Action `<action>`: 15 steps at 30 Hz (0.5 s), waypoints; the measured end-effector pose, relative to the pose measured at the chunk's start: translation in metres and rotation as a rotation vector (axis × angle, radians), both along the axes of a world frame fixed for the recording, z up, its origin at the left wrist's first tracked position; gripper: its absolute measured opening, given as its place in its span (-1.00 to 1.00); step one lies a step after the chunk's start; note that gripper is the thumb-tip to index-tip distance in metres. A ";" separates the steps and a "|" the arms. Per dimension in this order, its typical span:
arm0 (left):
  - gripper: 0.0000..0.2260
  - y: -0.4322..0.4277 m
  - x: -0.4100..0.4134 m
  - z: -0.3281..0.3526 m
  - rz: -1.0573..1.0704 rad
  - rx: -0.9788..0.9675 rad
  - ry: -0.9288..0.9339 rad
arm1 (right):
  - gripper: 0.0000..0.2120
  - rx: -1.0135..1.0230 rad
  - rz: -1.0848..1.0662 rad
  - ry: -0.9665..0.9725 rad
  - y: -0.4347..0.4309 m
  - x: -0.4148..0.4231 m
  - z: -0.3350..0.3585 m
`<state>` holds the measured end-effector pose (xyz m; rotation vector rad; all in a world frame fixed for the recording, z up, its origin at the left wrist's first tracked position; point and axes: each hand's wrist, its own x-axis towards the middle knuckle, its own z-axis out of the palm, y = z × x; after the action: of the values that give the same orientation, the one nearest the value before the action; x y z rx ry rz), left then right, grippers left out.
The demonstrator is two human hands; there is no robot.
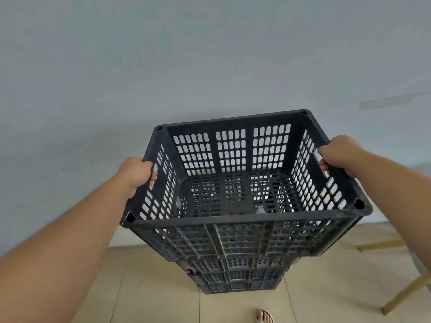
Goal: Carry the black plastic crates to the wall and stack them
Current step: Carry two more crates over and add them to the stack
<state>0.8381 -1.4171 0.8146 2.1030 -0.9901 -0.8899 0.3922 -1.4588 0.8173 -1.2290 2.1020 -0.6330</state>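
A view from head height, looking down along two bare forearms that reach forward. Between the hands hangs a black plastic crate (233,223), open side up, its walls and floor pierced with rows of small oblong slots. The left hand (136,174) grips the handle slot in the crate's left wall, and its fingertips (152,177) curl through to the inside. The right hand (339,153) grips the matching slot in the right wall in the same way, its fingers (323,164) hooked through the opening. The right hand sits higher in the frame than the left, so the rim slants up toward it.

Directly beneath the held crate, below and between both hands, stands a stack of black crates (235,279) of the same kind on a beige tiled floor (163,290). Whether the held crate already touches the top of that stack cannot be told, as its body hides the joint.

Beyond the hands, just behind the crates, rises a plain pale grey-blue wall (163,66) that fills the upper half of the view.

Below the right forearm, off to the side, stand light wooden legs (405,293) of some piece of furniture, mostly out of frame. At the bottom edge, below the stack, the toes of a foot (264,317) show.
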 end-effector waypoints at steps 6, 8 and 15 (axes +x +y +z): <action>-0.76 -0.031 -0.009 -0.010 0.016 0.023 -0.038 | -0.83 0.006 0.041 0.024 -0.041 -0.007 -0.005; -0.76 -0.039 -0.009 -0.010 0.020 0.024 -0.047 | -0.81 -0.002 0.065 0.047 -0.050 -0.006 -0.003; -0.76 -0.046 -0.008 -0.005 0.013 0.025 -0.007 | -0.89 0.022 0.089 0.124 -0.059 -0.009 -0.003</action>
<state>0.8300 -1.4629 0.8096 2.1327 -0.9723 -0.8939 0.3834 -1.5174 0.8139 -1.3728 2.1348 -0.5047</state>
